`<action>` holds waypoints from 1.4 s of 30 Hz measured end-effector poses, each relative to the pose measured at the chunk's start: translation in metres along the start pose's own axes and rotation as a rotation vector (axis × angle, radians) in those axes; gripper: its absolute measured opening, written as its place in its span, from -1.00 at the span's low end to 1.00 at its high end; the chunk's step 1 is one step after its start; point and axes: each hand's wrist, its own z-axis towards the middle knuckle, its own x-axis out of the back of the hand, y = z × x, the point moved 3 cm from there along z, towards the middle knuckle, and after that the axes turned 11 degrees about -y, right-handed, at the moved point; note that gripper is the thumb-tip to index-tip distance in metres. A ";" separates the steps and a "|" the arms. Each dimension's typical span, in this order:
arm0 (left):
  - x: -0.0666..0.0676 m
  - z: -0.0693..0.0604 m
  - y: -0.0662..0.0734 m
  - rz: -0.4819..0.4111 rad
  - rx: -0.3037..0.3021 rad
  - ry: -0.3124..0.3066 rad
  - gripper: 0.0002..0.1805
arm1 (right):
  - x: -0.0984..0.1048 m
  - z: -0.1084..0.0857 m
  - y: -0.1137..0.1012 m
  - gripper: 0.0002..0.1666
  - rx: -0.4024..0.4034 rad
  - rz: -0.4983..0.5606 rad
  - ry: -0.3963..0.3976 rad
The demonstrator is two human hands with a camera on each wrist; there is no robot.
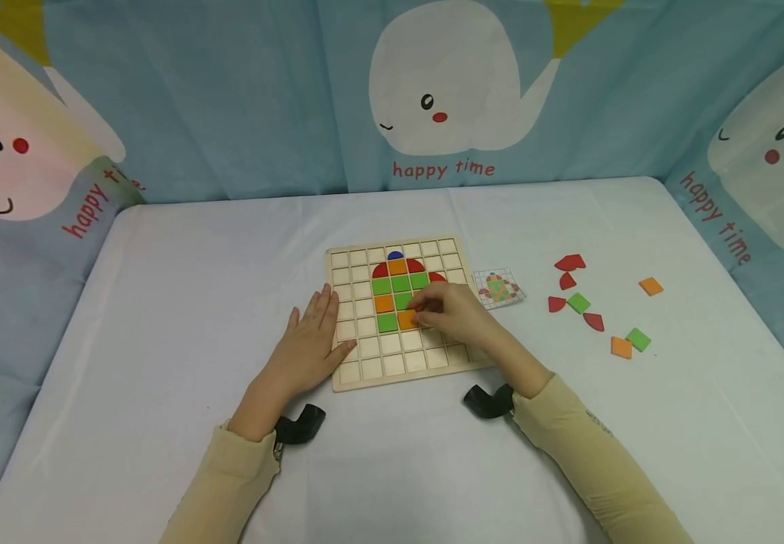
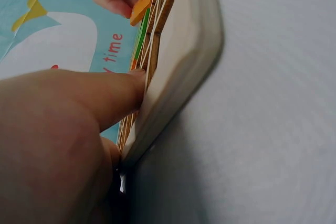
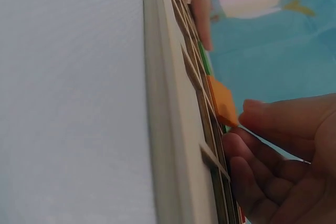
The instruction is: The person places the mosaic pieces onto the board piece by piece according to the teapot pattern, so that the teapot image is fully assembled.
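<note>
A pale wooden grid board [image 1: 371,370] lies on the white table, with orange, green, red and blue pieces set in its squares. My left hand [image 1: 306,340] rests with straight fingers along the board's left edge, its thumb [image 2: 123,90] on the near left part. Over the middle of the board, my right hand [image 1: 456,313] pinches an orange square tile [image 3: 222,102] between thumb and fingers. That tile stands tilted at the grid, beside a green square tile [image 1: 388,323]. The right hand hides part of the board's right side.
A small printed pattern card [image 1: 498,288] lies right of the board. Farther right are loose red pieces [image 1: 593,322], green squares [image 1: 638,339] and orange squares [image 1: 651,286]. A blue curtain [image 1: 242,98] with whales rises behind the table [image 1: 181,317].
</note>
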 end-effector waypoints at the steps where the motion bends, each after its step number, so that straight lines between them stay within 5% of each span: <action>1: 0.000 0.000 0.000 0.000 -0.001 0.001 -0.13 | 0.000 0.000 0.000 -0.84 -0.005 0.010 0.003; 12: 0.000 0.000 0.001 0.006 -0.001 0.004 -0.12 | 0.006 -0.004 0.005 -0.84 -0.037 0.092 0.025; 23: -0.001 -0.001 0.004 -0.003 0.001 0.004 -0.13 | 0.012 -0.019 0.013 -0.80 -0.068 0.301 -0.031; 42: 0.001 -0.002 0.001 0.004 -0.001 0.012 -0.13 | 0.047 -0.086 0.047 -0.72 -0.246 0.269 0.137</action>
